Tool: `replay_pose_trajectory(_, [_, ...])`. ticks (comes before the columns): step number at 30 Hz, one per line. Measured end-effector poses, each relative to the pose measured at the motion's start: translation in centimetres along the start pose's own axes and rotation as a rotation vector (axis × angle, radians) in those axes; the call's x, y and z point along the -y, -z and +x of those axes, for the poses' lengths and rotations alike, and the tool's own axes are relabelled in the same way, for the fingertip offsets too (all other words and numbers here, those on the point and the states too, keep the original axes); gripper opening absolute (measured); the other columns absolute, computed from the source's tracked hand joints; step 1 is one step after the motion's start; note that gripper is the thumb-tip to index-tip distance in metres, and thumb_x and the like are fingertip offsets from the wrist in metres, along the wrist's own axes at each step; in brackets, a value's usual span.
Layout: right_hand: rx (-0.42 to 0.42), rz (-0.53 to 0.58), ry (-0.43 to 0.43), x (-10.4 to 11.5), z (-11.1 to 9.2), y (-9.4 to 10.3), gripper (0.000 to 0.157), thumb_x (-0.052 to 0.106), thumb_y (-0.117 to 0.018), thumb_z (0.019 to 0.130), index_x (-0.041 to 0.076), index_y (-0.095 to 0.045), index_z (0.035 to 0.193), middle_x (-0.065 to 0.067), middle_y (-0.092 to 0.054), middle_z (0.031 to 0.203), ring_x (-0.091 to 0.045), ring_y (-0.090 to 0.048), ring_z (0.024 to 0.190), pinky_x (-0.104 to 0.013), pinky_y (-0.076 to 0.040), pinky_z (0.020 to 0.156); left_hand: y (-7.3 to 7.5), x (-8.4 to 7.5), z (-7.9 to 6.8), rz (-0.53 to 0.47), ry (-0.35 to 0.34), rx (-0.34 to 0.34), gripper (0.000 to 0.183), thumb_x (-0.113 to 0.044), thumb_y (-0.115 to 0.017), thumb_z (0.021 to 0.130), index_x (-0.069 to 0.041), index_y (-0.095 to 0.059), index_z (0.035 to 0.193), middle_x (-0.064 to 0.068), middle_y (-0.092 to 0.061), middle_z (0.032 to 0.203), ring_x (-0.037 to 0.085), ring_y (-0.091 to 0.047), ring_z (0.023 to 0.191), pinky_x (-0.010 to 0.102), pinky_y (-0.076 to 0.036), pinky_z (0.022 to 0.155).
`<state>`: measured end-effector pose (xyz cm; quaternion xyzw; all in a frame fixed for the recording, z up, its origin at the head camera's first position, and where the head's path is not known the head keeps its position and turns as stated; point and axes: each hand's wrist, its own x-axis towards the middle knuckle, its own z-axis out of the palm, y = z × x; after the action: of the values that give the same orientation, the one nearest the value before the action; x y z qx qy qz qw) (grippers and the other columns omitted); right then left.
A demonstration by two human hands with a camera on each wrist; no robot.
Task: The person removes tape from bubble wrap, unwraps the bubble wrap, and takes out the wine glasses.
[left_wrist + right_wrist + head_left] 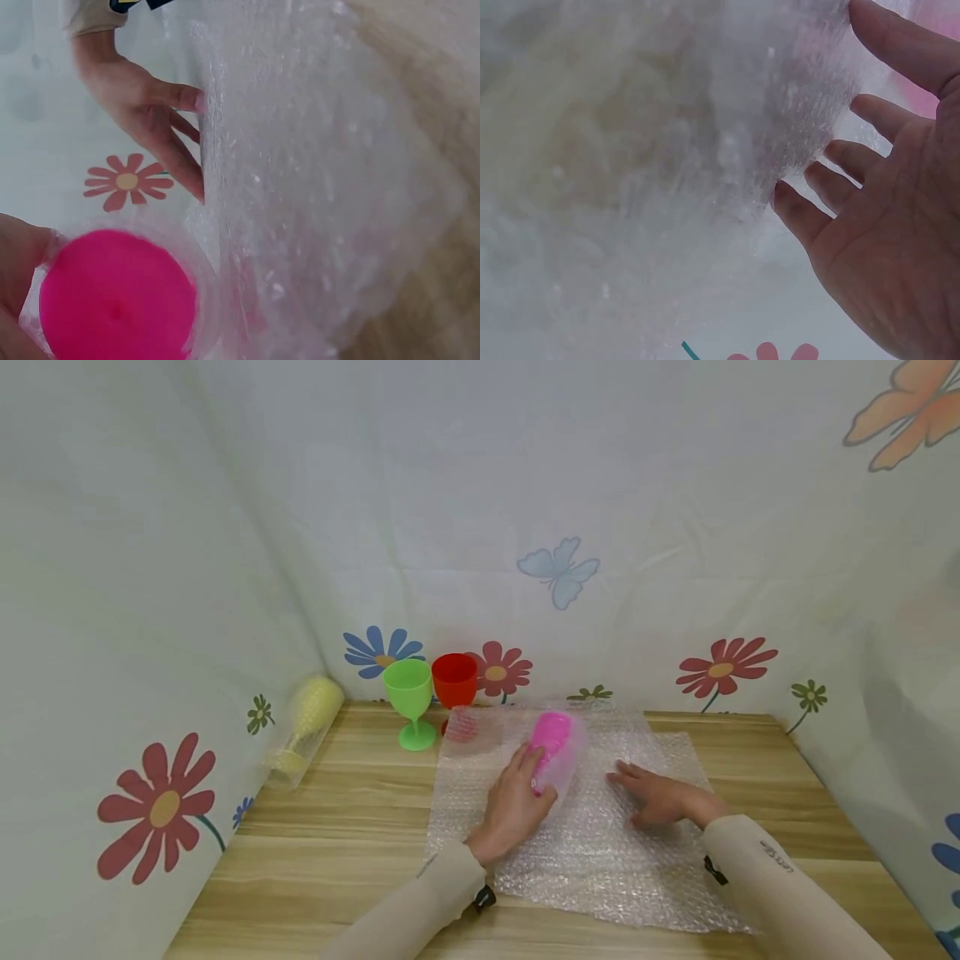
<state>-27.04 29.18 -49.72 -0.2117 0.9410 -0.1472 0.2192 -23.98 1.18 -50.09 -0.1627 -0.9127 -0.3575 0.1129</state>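
A pink goblet (552, 735) lies on its side on a sheet of clear bubble wrap (600, 868), partly covered by a layer of it. My left hand (517, 802) grips the goblet and the wrap around it, fingers and thumb on either side. Its round pink base (116, 296) faces the camera in the left wrist view. To the right, my right hand (663, 797) touches the wrap with fingers spread and fairly straight. Those fingertips meet the plastic in the right wrist view, where the hand (900, 195) holds nothing.
Upright at the back left stand a green goblet (408, 685) and a red goblet (454, 677), whose foot is partly behind the wrap. A yellow goblet (317, 706) in bubble wrap lies against the left wall. Flowered white cloth (637, 527) encloses the wooden table (315, 877).
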Motion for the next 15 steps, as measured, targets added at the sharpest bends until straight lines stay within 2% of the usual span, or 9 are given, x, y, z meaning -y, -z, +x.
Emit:
replay_pose_trajectory(2, [-0.009, 0.000, 0.013, 0.01, -0.04, 0.01, 0.078, 0.021, -0.074, 0.085, 0.010, -0.035, 0.152, -0.022, -0.017, 0.163, -0.047, -0.018, 0.148, -0.066, -0.025, 0.114, -0.08, 0.04, 0.09, -0.044, 0.036, 0.016, 0.064, -0.026, -0.065, 0.088, -0.017, -0.044, 0.148, 0.011, -0.037, 0.157, 0.032, -0.059, 0.124, 0.049, -0.054, 0.095])
replay_pose_trajectory(5, [-0.016, 0.011, 0.007, 0.00, -0.07, 0.01, 0.078, 0.021, -0.075, 0.085, 0.011, -0.035, 0.152, -0.021, -0.017, 0.163, -0.046, -0.018, 0.149, -0.066, -0.025, 0.114, -0.07, 0.00, 0.08, -0.082, 0.089, 0.075, 0.068, -0.031, -0.063, 0.091, -0.017, -0.038, 0.152, 0.011, -0.031, 0.160, 0.034, -0.050, 0.135, 0.050, -0.045, 0.108])
replay_pose_trajectory(10, [-0.021, 0.019, -0.016, -0.13, -0.02, -0.12, 0.079, 0.022, -0.075, 0.085, 0.014, -0.035, 0.153, -0.018, -0.016, 0.164, -0.045, -0.018, 0.149, -0.066, -0.025, 0.114, 0.08, -0.35, -0.07, -0.084, 0.183, 0.184, 0.075, -0.039, -0.058, 0.093, -0.016, -0.026, 0.157, 0.015, -0.025, 0.162, 0.038, -0.041, 0.141, 0.054, -0.037, 0.113])
replay_pose_trajectory(12, [-0.022, 0.026, -0.023, -0.18, 0.03, -0.19, 0.079, 0.022, -0.076, 0.084, 0.014, -0.036, 0.152, -0.018, -0.016, 0.164, -0.046, -0.018, 0.149, -0.067, -0.025, 0.114, 0.17, -0.52, -0.10, -0.085, 0.199, 0.204, 0.076, -0.042, -0.057, 0.094, -0.016, -0.024, 0.157, 0.016, -0.026, 0.162, 0.040, -0.039, 0.142, 0.057, -0.036, 0.113])
replay_pose_trajectory(15, [-0.024, 0.040, -0.033, -0.13, 0.03, -0.22, 0.079, 0.022, -0.076, 0.084, 0.015, -0.037, 0.152, -0.017, -0.016, 0.164, -0.045, -0.017, 0.149, -0.067, -0.024, 0.114, 0.34, -0.68, -0.14, -0.121, 0.182, 0.221, 0.076, -0.041, -0.057, 0.094, -0.012, -0.025, 0.156, 0.015, -0.030, 0.161, 0.037, -0.035, 0.145, 0.055, -0.033, 0.116])
